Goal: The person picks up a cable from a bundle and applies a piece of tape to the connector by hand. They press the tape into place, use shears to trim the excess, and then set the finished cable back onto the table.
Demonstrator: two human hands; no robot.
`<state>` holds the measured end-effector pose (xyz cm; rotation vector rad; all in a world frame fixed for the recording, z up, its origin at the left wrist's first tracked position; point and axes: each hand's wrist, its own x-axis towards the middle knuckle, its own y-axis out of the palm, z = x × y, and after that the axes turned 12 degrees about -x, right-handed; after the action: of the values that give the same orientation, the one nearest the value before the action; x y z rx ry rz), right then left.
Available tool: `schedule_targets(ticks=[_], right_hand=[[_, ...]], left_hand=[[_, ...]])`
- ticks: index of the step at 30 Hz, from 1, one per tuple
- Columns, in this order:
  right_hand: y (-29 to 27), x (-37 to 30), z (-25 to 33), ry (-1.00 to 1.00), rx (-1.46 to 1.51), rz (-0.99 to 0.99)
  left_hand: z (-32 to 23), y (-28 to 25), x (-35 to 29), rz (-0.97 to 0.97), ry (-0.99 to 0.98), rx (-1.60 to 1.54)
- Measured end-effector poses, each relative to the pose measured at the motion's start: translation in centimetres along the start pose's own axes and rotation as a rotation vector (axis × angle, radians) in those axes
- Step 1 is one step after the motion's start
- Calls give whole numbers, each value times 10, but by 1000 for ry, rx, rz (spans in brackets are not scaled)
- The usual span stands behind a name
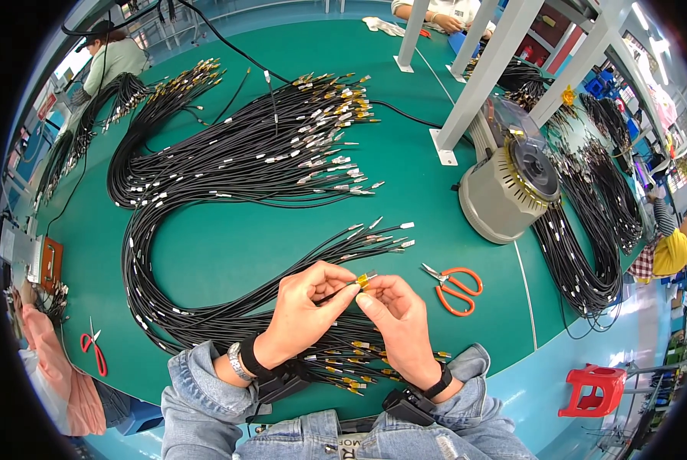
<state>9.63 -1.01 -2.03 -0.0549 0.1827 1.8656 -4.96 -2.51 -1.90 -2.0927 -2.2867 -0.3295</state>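
Note:
My left hand [301,314] pinches a thin black cable [328,297] near its end, between thumb and fingertips. At that end sits a yellow wrap [363,280] with a metal-coloured connector tip. My right hand [398,326] is closed on the wrapped end, thumb against forefinger, touching the left fingertips. Beneath both hands lies a curved bundle of black cables [148,264]. Several of its ends [351,360] near me carry yellow wraps, while the ends farther off [385,238] have white labels and bare connectors.
Orange-handled scissors [460,291] lie right of my hands. A round grey tape dispenser [504,188] stands beyond, by a metal post [466,92]. A larger cable bundle [243,153] covers the far left; red scissors [94,349] lie at the left edge. A red stool [593,389] stands right. Other people sit around.

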Motion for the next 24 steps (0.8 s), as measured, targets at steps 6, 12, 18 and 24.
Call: schedule_targets(ticks=[6,12,18,24], right_hand=[[-4,1,-4,-20,-39,5],[-3,0,-2,-39,-29,1],[-1,1,-6,-64,11,-19],[0,0,-7,-72,15,-40]], left_hand=[[0,0,0,6,19,30],[1,1,-2,38,83,171],[-3,6,-5,31,28,131],[-7,7,-7,17,-125,32]])
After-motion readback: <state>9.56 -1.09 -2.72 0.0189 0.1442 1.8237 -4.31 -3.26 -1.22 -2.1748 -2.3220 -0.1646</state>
